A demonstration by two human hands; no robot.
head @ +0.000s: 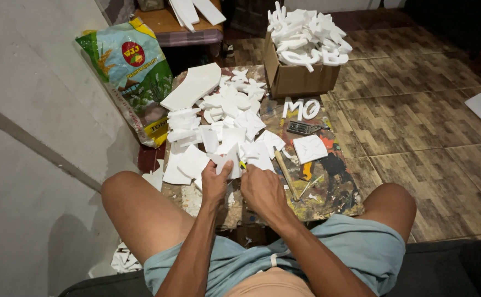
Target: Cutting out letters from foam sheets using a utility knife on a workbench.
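White foam piece [226, 159] pinched in left hand [216, 184], right hand [261, 190] closed around yellow-tipped cutter [243, 164].

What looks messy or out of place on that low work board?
White foam offcuts lie heaped loose over the left half of the paint-stained board, some spilling past its edge onto the floor. The left hand holds a foam piece; the right hand works at it. Two cut foam letters lie neatly.

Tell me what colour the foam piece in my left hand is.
White, seen in the head view: the foam piece held by the left hand.
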